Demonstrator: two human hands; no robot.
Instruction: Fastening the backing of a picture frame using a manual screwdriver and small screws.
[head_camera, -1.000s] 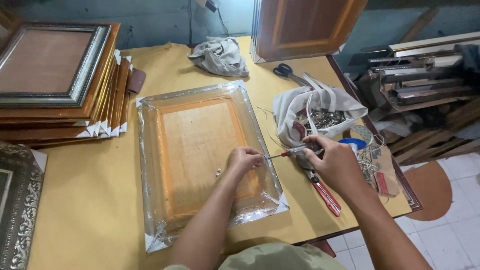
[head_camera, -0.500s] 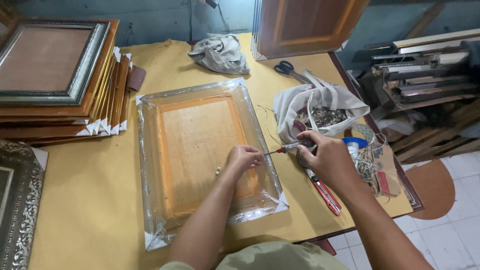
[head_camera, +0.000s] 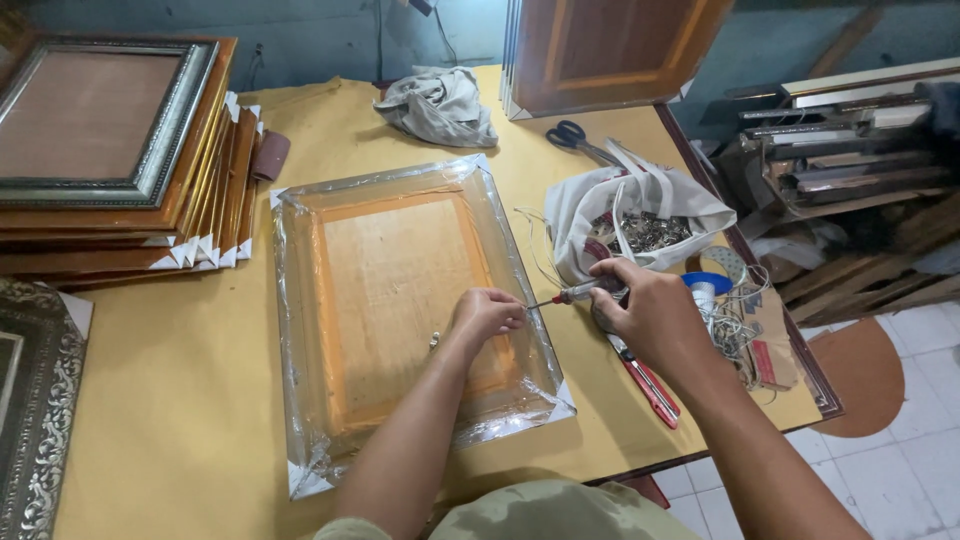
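Centrally, left hand pinches at the wrapped frame; right hand grips a screwdriver; behind, an open white bag holds metal hardware; red pliers lie lower right.

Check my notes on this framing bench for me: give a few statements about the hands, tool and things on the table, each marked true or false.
1. The right hand holds a screwdriver. True.
2. The left hand rests on the wrapped frame. True.
3. The scissors lie on the frame. False: they lie on the table, beyond the white bag.
4. The frame stack sits right of the bag. False: it is at the far left.
5. A grey cloth lies beyond the wrapped frame. True.
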